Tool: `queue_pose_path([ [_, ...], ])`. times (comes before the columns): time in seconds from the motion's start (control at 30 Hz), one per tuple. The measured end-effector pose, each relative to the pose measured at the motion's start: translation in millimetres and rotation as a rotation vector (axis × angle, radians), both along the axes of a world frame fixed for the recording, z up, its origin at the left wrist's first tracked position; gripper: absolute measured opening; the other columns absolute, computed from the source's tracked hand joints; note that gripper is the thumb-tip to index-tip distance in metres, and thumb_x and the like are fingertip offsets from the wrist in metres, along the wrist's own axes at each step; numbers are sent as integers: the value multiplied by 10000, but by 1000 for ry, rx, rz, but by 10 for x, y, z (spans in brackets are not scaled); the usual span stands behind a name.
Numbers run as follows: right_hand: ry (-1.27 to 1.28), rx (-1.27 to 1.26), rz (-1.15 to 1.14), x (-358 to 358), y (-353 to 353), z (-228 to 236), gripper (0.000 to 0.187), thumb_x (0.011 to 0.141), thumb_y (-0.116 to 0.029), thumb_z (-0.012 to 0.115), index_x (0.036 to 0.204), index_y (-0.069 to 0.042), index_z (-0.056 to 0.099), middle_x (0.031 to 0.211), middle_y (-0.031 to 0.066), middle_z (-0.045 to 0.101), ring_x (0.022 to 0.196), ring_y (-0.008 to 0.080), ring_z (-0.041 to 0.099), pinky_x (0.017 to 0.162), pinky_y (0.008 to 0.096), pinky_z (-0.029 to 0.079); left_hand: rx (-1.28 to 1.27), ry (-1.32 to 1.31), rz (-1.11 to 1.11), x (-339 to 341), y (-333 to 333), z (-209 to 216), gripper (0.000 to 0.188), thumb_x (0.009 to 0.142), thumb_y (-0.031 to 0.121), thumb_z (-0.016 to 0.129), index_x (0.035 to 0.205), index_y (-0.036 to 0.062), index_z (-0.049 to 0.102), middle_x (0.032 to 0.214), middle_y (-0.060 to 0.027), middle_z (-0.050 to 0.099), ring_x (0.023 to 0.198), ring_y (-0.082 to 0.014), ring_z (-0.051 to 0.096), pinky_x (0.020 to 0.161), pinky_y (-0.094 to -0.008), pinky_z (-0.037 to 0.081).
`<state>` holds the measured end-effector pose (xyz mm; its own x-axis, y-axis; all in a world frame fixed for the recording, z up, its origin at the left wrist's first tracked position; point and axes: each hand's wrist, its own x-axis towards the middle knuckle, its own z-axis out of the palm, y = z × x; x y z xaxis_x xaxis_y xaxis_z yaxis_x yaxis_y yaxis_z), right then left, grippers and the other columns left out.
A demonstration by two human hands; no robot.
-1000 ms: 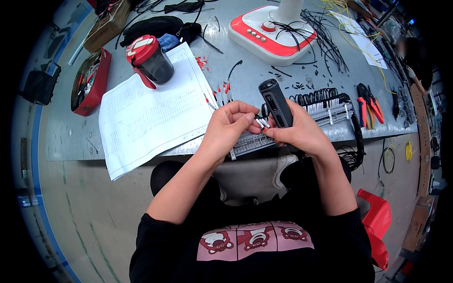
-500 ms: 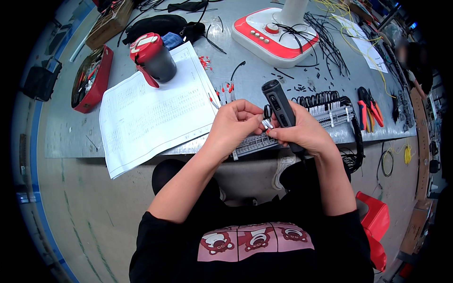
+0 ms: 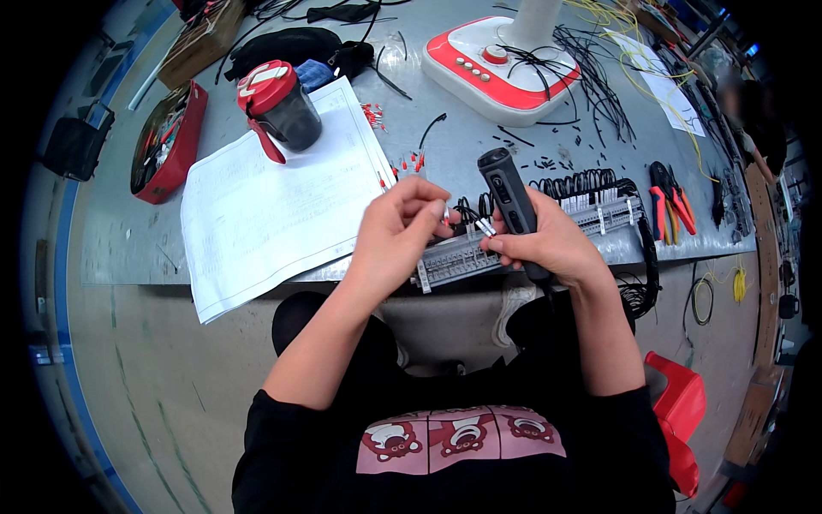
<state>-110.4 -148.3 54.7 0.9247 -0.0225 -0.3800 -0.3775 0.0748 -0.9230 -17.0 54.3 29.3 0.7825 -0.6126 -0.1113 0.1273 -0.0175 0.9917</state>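
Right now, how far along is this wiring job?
Partway, it seems. Black wires already loop into the long grey terminal strip. The left hand pinches a wire end; the right hand holds a black electric screwdriver. Loose red-tipped ferrules remain unused.

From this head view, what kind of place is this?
Most likely an electrical wiring bench in a workshop. The right hand holds a black electric screwdriver over a terminal strip, with cut black wires and red-handled pliers on the grey table.
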Motion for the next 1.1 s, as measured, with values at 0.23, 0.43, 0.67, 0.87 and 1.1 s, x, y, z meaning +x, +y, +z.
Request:
queue_pose_path([
  [0.23,17,-7,-16,16,19,38,343,781,-44,769,1009,-27,514,824,58,627,641,103,647,512,213,479,14,-154,134,103,184,-6,133,983,28,518,1075,-39,585,976,-121,713,854,-151,686,787,-273,536],
  [0.43,18,-22,-40,2,-27,12,353,776,-50,779,1011,-30,516,806,47,615,622,102,630,509,217,477,87,-220,52,81,144,-23,156,982,35,540,1111,-42,585,1050,-133,703,938,-155,680,860,-291,535],
  [0.67,7,-45,-27,26,29,-41,361,760,-21,777,1010,-25,517,794,41,581,565,106,585,491,231,461,264,-542,7,-2,129,-161,230,908,30,601,1135,5,624,1014,-159,698,917,-261,699,807,-346,535],
  [0.87,24,-130,-146,-59,26,-66,391,775,14,737,1074,-26,489,813,64,590,570,115,580,501,217,473,134,-682,35,-72,28,-205,213,877,48,619,1082,11,576,985,-187,606,886,-410,620,752,-459,506],
  [1.1,31,-123,-152,-34,71,-78,443,771,15,723,1134,-21,472,834,78,590,590,127,590,523,225,498,151,-739,18,-150,244,-190,180,854,38,616,1021,-4,566,965,-164,588,866,-381,626,720,-449,513],
])
